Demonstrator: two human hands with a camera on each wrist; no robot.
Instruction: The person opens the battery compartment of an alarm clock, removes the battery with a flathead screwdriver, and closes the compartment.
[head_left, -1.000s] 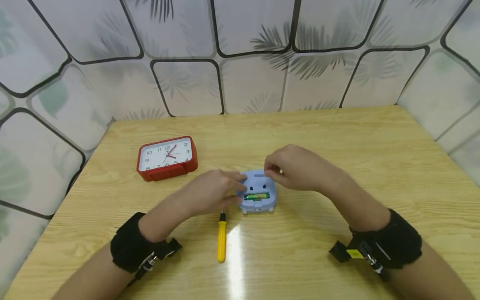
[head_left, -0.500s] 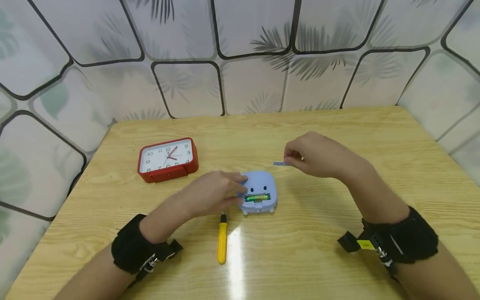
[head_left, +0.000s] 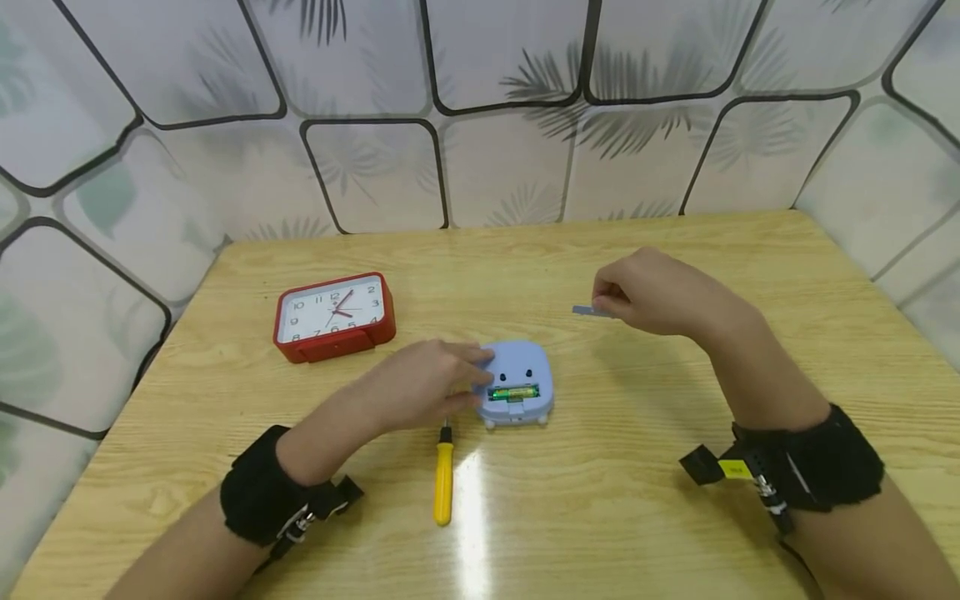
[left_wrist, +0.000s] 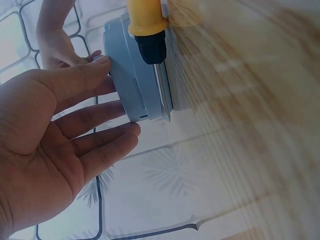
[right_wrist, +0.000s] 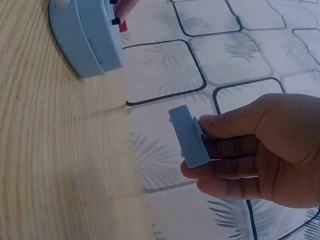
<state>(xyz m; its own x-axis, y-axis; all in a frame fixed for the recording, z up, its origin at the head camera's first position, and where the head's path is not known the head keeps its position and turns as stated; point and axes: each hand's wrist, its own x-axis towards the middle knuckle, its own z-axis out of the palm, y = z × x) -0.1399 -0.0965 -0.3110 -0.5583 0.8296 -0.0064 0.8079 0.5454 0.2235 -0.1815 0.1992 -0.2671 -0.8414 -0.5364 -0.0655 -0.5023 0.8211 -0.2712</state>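
A small light-blue clock (head_left: 516, 385) lies face down on the wooden table (head_left: 675, 517), its battery bay open with a green battery (head_left: 513, 392) showing. My left hand (head_left: 427, 385) rests against its left side with straight fingers (left_wrist: 100, 100); the blue clock (left_wrist: 137, 75) stands beside them in the left wrist view. My right hand (head_left: 648, 293) is raised to the right of the clock and pinches the blue battery cover (head_left: 587, 311), also seen as a flat blue cover (right_wrist: 189, 136) between thumb and fingers, apart from the clock (right_wrist: 85, 37).
A yellow-handled screwdriver (head_left: 444, 475) lies just in front of the blue clock, tip toward it. A red alarm clock (head_left: 334, 315) sits at the back left. Patterned wall panels enclose the table on three sides.
My right hand lifted the battery cover off the blue clock and carried it up and to the right. The left hand stayed against the clock.
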